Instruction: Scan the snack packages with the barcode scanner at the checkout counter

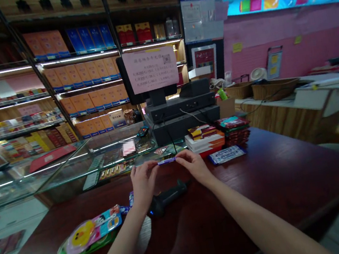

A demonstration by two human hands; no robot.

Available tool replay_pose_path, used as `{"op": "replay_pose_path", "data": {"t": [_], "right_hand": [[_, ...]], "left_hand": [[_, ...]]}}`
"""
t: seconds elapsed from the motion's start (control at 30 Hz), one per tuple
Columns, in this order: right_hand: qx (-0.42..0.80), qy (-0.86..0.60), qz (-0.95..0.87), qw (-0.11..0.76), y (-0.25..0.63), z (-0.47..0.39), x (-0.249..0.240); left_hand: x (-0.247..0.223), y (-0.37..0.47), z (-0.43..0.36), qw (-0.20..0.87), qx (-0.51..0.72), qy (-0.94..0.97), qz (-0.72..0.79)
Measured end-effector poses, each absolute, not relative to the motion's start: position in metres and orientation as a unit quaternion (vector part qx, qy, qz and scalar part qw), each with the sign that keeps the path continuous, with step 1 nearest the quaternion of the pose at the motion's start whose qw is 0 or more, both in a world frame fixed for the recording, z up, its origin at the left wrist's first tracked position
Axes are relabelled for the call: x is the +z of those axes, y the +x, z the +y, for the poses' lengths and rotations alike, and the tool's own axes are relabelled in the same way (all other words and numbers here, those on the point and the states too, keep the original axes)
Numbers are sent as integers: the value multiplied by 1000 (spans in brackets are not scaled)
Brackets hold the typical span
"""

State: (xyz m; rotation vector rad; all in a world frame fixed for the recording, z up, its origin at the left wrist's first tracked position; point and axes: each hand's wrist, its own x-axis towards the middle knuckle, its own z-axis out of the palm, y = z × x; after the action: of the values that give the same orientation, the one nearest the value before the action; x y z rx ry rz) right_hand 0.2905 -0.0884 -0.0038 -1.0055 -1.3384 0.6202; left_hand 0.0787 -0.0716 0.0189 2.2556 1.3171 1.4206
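Observation:
A small, thin purple packet (pixel 166 161) is stretched between my two hands above the dark red-brown table (pixel 264 198). My left hand (pixel 143 182) pinches its left end and my right hand (pixel 193 164) pinches its right end. Below them a black handheld scanner (pixel 169 198) lies on the table, with a small blue light on its left part. Near my left forearm lies a colourful toy package (pixel 90 234) with a yellow duck face. A blue and white packet (pixel 227 154) rests to the right of my right hand.
Stacked boxes (pixel 205 140) and dark red packets (pixel 234 127) stand at the table's back edge. Behind them is a black register (pixel 183 112) with a paper sign (pixel 151 69). A glass display case (pixel 90 156) adjoins at the left; baskets (pixel 274 88) sit on another counter.

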Motion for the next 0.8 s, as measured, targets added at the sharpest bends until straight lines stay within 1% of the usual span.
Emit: {"op": "replay_pose_path", "data": {"t": [0.2,0.3,0.43,0.53,0.63,0.8], "right_hand": [[248,-481,-570,618,328,-103,-1],[232,-499,-569,611,348,-108,0],[213,-539,-576,577,374,-106,-12],[208,-581,-570,542,392,-101,-26],[206,-605,-570,516,405,-100,-37],[191,-644,-585,454,418,-108,-44]], "left_hand": [[20,116,-74,94,439,788,422],[18,137,-74,136,422,796,413],[15,164,-75,186,396,794,423],[15,182,-77,175,354,798,455],[16,196,-77,149,284,813,485],[9,215,-76,134,224,824,504]]}}
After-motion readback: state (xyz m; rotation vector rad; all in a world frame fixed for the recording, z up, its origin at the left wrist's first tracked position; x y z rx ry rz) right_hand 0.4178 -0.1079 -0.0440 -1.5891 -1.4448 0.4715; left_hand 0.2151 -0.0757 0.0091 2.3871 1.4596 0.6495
